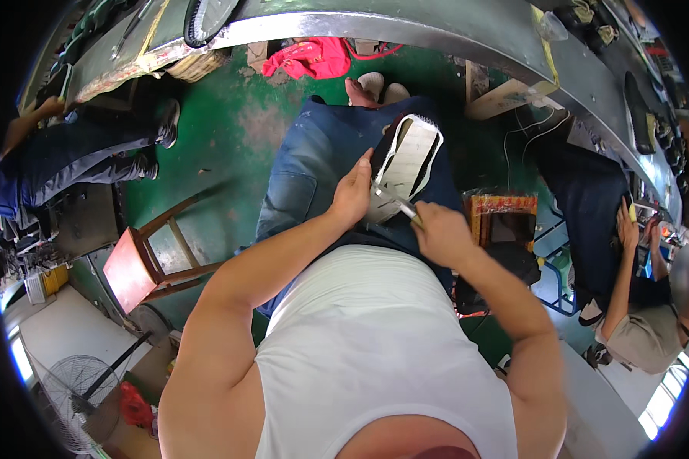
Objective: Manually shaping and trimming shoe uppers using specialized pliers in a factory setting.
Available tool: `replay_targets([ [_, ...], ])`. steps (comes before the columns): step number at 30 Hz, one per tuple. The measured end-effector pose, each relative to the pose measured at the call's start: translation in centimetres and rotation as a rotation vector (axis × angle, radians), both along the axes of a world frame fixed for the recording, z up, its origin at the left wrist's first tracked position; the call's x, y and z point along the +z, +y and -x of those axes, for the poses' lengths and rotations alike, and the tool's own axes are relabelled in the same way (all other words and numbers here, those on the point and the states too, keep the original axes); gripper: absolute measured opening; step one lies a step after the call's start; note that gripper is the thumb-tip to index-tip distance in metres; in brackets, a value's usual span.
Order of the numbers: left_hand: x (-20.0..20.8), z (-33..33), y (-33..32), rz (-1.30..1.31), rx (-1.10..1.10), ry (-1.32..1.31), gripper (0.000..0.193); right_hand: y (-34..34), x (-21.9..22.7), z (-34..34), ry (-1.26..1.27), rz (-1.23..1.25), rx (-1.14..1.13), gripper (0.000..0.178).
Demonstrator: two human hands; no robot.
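Note:
A shoe upper point(413, 157) lies sole side up across my lap, its pale flat bottom framed by a ragged white edge and dark material. My left hand point(353, 191) grips it along its left side, near the end closest to me. My right hand point(442, 233) is closed around the handle of a metal hand tool point(394, 200). The tool's metal head rests at the shoe's near left edge, close to my left fingers. Whether it is a hammer or pincers I cannot make out. Blue denim cloth point(298, 164) covers my legs under the shoe.
Ahead runs a long metal bench point(360, 29); a red cloth point(310, 57) lies below it. A wooden stool point(149, 264) stands left, a wire fan point(80, 398) at lower left. Co-workers sit on both sides, one person's hand point(628, 226) at right. A black bag point(501, 268) sits beside me.

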State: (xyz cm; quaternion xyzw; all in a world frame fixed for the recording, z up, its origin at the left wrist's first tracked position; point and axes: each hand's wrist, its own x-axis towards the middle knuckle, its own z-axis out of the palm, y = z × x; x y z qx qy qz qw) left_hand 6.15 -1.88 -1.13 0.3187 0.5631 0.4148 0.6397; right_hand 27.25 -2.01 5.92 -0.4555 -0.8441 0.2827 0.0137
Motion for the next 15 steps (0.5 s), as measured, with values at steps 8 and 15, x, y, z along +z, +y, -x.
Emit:
replay_targets([
  [8, -0.3, 0.9, 0.4, -0.318, -0.127, 0.595, 0.048, 1.6, 3.0, -2.4, 0.03, -0.03, 0.077, 0.055],
  [15, -0.3, 0.9, 0.1, -0.64, -0.316, 0.812, 0.054, 3.2, 3.2, -1.0, -0.214, -0.171, 0.009, 0.043],
])
